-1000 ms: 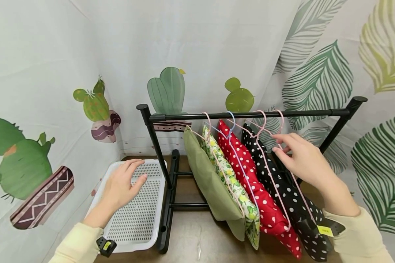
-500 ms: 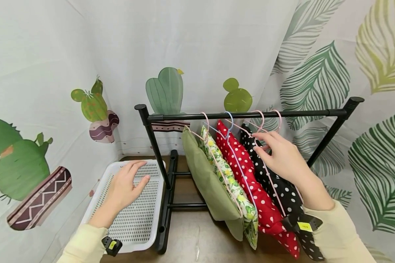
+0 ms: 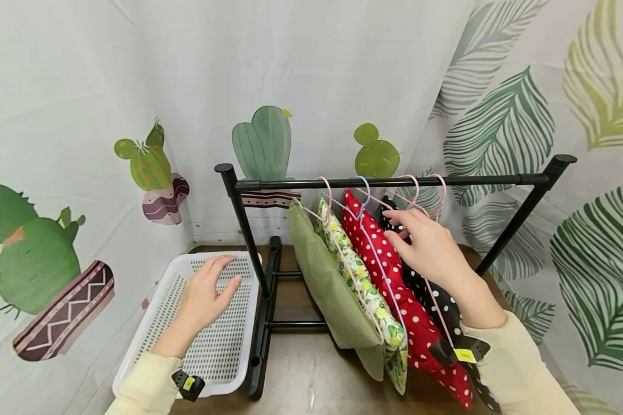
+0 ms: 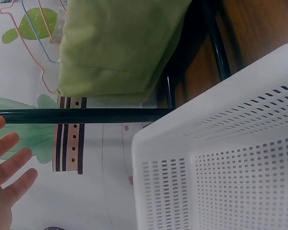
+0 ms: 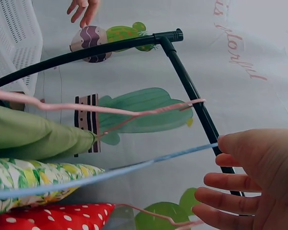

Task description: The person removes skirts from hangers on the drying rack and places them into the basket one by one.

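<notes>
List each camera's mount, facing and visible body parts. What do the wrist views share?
Head: worn on the head, facing forward and down at the black garment rack; shows left grip, right grip, both cream sleeves.
Left wrist: on that wrist, image sideways, facing the white perforated basket and olive-green cloth; shows left grip, left edge.
Right wrist: on that wrist, image sideways, looking across the blue hanger; shows right grip, lower right.
Shared: rack, basket, cloth, left grip.

Basket is placed at 9 o'clock of rack; cloth items are suspended by hangers from rail, toward 6 o'clock.
</notes>
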A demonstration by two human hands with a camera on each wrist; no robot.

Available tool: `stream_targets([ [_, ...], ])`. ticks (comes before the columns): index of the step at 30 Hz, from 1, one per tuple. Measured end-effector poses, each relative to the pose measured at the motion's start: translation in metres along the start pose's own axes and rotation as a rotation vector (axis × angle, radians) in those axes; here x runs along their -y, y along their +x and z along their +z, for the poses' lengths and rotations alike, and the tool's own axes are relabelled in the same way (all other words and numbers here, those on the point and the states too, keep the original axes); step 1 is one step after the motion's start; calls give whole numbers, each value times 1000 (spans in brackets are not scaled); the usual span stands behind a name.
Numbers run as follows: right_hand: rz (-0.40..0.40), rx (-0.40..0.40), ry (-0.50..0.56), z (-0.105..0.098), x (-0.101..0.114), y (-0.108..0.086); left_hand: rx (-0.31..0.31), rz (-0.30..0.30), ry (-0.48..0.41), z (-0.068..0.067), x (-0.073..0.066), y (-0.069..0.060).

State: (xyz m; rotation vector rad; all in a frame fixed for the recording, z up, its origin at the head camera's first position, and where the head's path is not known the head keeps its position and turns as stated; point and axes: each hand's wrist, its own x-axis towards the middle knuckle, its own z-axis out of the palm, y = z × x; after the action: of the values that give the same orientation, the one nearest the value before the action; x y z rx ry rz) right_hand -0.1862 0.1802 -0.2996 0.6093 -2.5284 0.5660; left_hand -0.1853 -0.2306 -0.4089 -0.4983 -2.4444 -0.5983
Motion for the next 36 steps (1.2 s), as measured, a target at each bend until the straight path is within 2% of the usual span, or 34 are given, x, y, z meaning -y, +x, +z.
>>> stream_targets([
  [3, 3, 8, 10, 4, 5, 3, -16, 4, -11, 4, 2, -2],
  [12, 7, 42, 43, 15, 19, 14, -20, -39, -55, 13, 4, -5],
  [21, 19, 91, 26, 24, 31, 25, -47, -22, -90, 16, 4, -8],
  [28, -1, 88, 6, 34, 35, 31, -77, 14, -116, 22, 5, -9],
  [36, 10, 121, 34, 40, 38, 37, -36, -21, -141, 27, 0, -13],
])
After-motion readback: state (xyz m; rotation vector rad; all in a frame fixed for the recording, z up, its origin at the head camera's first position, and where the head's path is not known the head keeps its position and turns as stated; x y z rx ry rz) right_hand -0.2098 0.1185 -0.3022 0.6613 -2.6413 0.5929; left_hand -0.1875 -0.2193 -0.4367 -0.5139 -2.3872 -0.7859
